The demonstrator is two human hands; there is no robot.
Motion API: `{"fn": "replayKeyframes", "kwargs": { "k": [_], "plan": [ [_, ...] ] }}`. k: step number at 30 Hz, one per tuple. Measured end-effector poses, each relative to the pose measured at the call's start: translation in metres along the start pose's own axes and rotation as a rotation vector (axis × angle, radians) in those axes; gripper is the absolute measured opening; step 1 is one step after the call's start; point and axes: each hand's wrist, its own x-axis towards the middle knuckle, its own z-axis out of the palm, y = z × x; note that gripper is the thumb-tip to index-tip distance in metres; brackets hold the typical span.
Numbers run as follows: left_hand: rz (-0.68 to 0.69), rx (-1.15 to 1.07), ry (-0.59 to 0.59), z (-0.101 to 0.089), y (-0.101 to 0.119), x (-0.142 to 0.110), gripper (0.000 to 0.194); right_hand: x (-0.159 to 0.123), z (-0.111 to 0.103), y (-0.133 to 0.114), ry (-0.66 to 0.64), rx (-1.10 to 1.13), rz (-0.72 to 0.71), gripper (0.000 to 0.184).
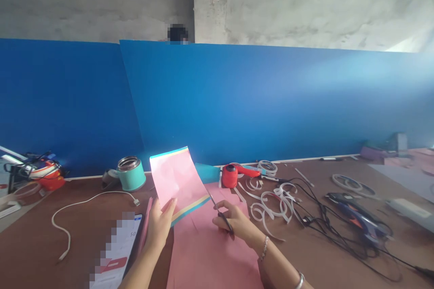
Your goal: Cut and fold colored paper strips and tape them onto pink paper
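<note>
My left hand (159,226) pinches the lower left edge of a pink paper sheet (176,178) with teal and yellow borders, holding it tilted up off the table. My right hand (233,222) is closed round the handles of dark scissors (219,211), whose blades point up to the sheet's lower right corner. Both hands work over a larger pink sheet (210,253) lying flat on the brown table (305,253).
A phone (118,248) and a white cable (77,210) lie at left, a teal tin (131,174) behind them. A red tape dispenser (233,174), white curled strips (274,205), black wires (325,221) and a glue gun (356,219) lie right. Blue boards (237,99) stand along the back.
</note>
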Motion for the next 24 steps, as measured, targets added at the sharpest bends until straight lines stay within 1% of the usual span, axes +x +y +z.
{"fn": "replayKeyframes", "kwargs": {
  "k": [2,4,5,7,9,12,14,16,18,21,22,24],
  "plan": [
    [0.010,-0.006,0.033,0.000,-0.001,0.001,0.046,0.002,-0.005,0.002,0.060,-0.016,0.014,0.033],
    [0.005,-0.014,0.048,0.000,0.002,0.001,0.045,0.006,-0.013,0.005,0.228,-0.156,0.036,0.030],
    [-0.006,-0.025,0.034,0.001,0.004,0.000,0.045,0.007,-0.018,0.007,0.339,-0.288,0.046,0.029],
    [-0.057,-0.063,-0.052,0.001,0.008,-0.003,0.045,0.010,-0.027,0.010,0.535,-0.598,0.051,0.025],
    [-0.136,-0.099,-0.174,0.003,0.012,-0.006,0.047,0.010,-0.034,0.013,0.599,-0.812,0.094,0.018],
    [-0.235,-0.095,-0.302,0.008,0.010,-0.013,0.048,0.009,-0.042,0.016,0.620,-0.947,0.120,0.012],
    [-0.274,-0.046,-0.344,0.011,0.006,-0.017,0.050,0.009,-0.046,0.019,0.597,-0.916,0.133,0.014],
    [-0.272,0.023,-0.351,0.014,0.001,-0.019,0.057,0.009,-0.051,0.023,0.518,-0.778,0.180,0.023],
    [-0.259,0.095,-0.322,0.013,-0.002,-0.019,0.067,0.010,-0.057,0.027,0.423,-0.607,0.225,0.034],
    [-0.272,0.141,-0.302,0.009,-0.003,-0.016,0.083,0.012,-0.062,0.030,0.303,-0.423,0.231,0.042],
    [-0.280,0.140,-0.302,0.008,-0.002,-0.015,0.084,0.012,-0.062,0.028,0.297,-0.408,0.213,0.041],
    [-0.280,0.130,-0.327,0.006,0.000,-0.014,0.081,0.010,-0.058,0.022,0.384,-0.473,0.121,0.033]
  ]
}}
